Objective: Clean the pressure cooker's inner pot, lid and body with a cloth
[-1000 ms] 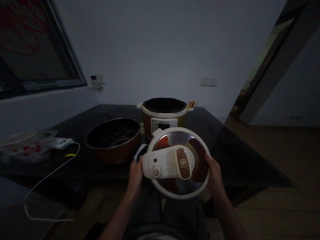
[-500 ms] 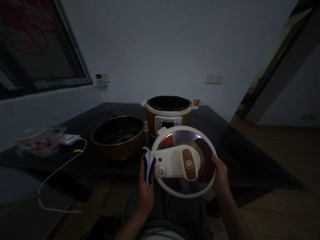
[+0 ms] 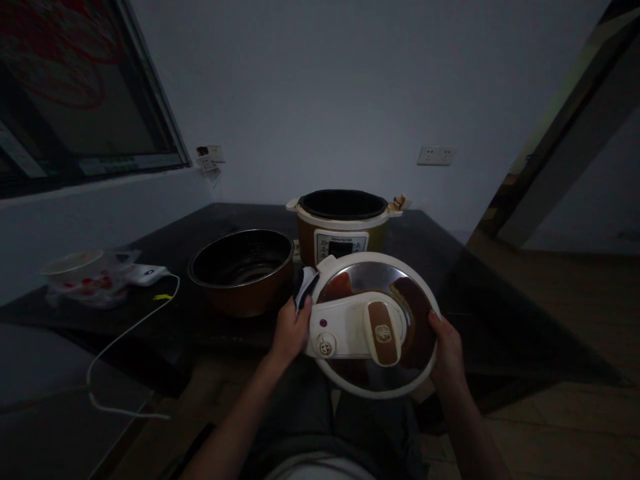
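A round pressure-cooker lid [image 3: 376,323], steel with a white bar and a brown knob, is held above my lap. My right hand [image 3: 447,349] grips its right rim. My left hand [image 3: 291,328] is closed on a small dark-and-white cloth [image 3: 303,291] pressed to the lid's left edge. Behind the lid on the dark table [image 3: 440,267] stands the brown cooker base [image 3: 343,225], open at the top. The loose inner pot [image 3: 242,269] sits to its left.
At the table's left end lie a bowl in a plastic bag [image 3: 86,275] and a white charger box [image 3: 148,273] whose cable [image 3: 125,340] hangs over the edge. Wall sockets [image 3: 437,156] are behind. Wooden floor and a doorway lie to the right.
My left hand has moved up along the lid's left edge with the cloth, from the lower left to the upper left. The lid has stayed in my right hand.
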Demonstrator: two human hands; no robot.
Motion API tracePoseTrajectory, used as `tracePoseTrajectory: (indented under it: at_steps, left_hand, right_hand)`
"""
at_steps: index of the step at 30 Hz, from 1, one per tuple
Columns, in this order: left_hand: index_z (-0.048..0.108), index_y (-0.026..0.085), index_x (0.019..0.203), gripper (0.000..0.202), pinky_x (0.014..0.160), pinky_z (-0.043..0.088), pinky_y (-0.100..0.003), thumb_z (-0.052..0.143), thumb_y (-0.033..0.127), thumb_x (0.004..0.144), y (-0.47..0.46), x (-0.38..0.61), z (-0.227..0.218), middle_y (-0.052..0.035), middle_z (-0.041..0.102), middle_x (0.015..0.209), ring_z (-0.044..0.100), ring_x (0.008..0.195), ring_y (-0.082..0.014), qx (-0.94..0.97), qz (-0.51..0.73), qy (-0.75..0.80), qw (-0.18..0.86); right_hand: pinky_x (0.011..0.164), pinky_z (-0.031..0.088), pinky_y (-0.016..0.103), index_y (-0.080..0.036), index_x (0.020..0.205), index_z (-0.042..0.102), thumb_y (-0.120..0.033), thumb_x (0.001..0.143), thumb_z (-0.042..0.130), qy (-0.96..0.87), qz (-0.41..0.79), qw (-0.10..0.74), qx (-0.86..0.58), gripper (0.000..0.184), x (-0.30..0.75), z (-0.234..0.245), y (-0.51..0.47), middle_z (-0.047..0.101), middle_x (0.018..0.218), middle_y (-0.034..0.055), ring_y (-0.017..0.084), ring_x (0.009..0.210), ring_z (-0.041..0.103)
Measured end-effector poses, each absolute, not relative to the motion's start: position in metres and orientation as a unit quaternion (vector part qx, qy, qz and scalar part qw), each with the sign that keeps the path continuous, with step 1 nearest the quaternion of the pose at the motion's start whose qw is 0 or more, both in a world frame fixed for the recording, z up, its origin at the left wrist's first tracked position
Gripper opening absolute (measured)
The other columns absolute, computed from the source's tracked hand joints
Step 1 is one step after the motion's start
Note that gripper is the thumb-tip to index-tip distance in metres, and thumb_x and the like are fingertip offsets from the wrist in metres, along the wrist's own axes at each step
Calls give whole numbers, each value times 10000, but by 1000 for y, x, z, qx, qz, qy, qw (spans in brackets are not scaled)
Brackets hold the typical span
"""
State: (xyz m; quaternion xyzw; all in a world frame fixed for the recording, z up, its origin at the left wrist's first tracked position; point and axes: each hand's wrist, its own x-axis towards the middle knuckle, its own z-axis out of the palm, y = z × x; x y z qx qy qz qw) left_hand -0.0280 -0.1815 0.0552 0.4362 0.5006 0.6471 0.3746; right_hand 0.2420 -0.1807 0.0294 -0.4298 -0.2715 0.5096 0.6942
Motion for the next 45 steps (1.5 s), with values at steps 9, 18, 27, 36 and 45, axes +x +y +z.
tracePoseTrajectory:
  at_steps: [9, 18, 27, 36, 45]
  left_hand:
    - [745, 220, 992, 271, 1062, 380, -349, 734, 201, 721, -173, -19, 82, -57, 738, 1047, 614, 1136, -292, 502, 621, 482, 360]
    - [643, 226, 1259, 489, 1175, 246, -377, 686, 221, 771, -196, -25, 78, -71, 599, 1360, 490, 1323, -269, 637, 572, 438, 274]
    - [324, 210, 1502, 640, 1211, 153, -407, 511, 421, 927, -234, -18, -12, -93, 286, 1589, 230, 1471, -242, 551, 610, 507, 259]
    - [441, 178, 1420, 616, 1184, 249, -430, 387, 570, 947, -198, -22, 23, -125, 467, 1480, 372, 1409, -257, 542, 611, 510, 269]
    - [333, 246, 1483, 539, 1213, 129, -479, 399, 430, 981, -216, -17, 9, -83, 328, 1573, 175, 1487, -237, 632, 581, 486, 163]
  right_hand:
    - [675, 577, 321, -190, 934, 716, -391, 663, 800, -239, 496, 713, -434, 348, 242, 28, -178, 769, 858, 14, 201, 688, 711]
    - [665, 572, 264, -188, 959, 715, -358, 677, 793, -237, 504, 710, -432, 339, 242, 29, -174, 772, 872, 4, 181, 725, 715]
    - [666, 575, 304, -175, 924, 719, -364, 622, 825, -208, 508, 717, -429, 371, 238, 33, -176, 766, 811, 14, 191, 656, 706]
    - [665, 580, 327, -172, 899, 715, -381, 598, 822, -208, 484, 729, -437, 382, 236, 33, -176, 763, 829, 28, 200, 675, 704]
    - [668, 575, 312, -170, 938, 724, -370, 603, 817, -205, 492, 728, -431, 401, 235, 33, -175, 767, 869, 33, 197, 691, 706]
